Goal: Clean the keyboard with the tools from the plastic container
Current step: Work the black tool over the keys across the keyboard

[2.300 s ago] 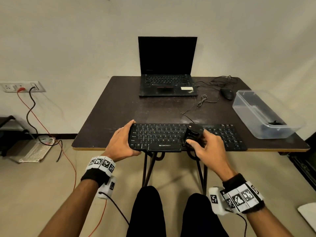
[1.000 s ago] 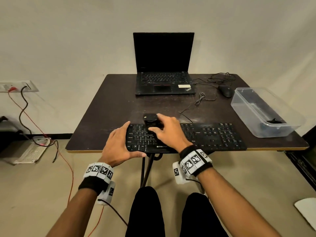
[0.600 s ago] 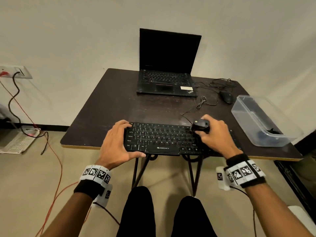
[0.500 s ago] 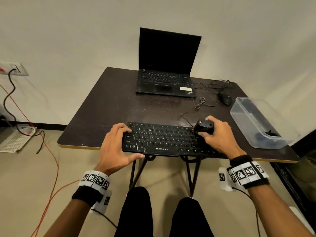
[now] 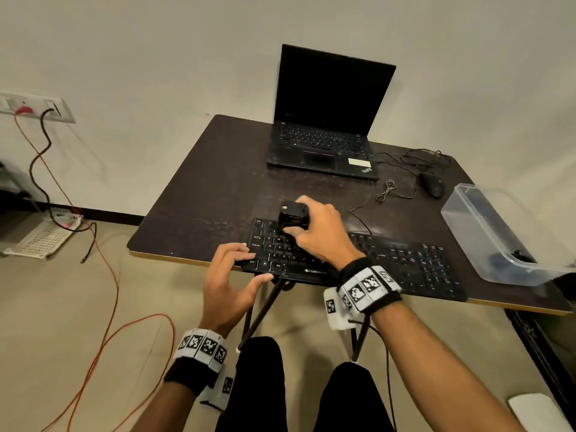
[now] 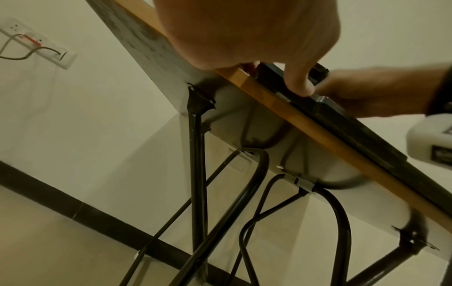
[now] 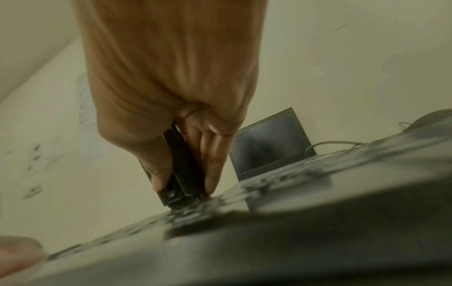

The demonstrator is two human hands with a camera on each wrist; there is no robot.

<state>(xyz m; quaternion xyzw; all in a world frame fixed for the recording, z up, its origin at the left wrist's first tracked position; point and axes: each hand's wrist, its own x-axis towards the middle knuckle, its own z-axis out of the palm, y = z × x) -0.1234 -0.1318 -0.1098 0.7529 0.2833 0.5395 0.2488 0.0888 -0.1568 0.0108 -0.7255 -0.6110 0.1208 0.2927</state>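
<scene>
A black keyboard (image 5: 405, 260) lies along the table's near edge. My right hand (image 5: 321, 232) grips a small black cleaning brush (image 5: 293, 215) upright over the keyboard's left keys; in the right wrist view the brush (image 7: 182, 174) is pinched between thumb and fingers, with its bristles down on the keys. My left hand (image 5: 230, 275) holds the keyboard's left end, fingers on the top keys and thumb against the front edge; the left wrist view shows that thumb (image 6: 298, 77) on the keyboard's front (image 6: 342, 116). The clear plastic container (image 5: 498, 238) stands at the right with a dark item inside.
An open black laptop (image 5: 327, 120) stands at the back of the dark table (image 5: 202, 188). A black mouse (image 5: 431, 183) and loose cables (image 5: 392, 188) lie between laptop and container. Red and black cords (image 5: 103, 275) run across the floor on the left.
My right hand has swept the brush from the keyboard's middle-right to its left end. The left hand keeps hold of the left end. The head view has swung left.
</scene>
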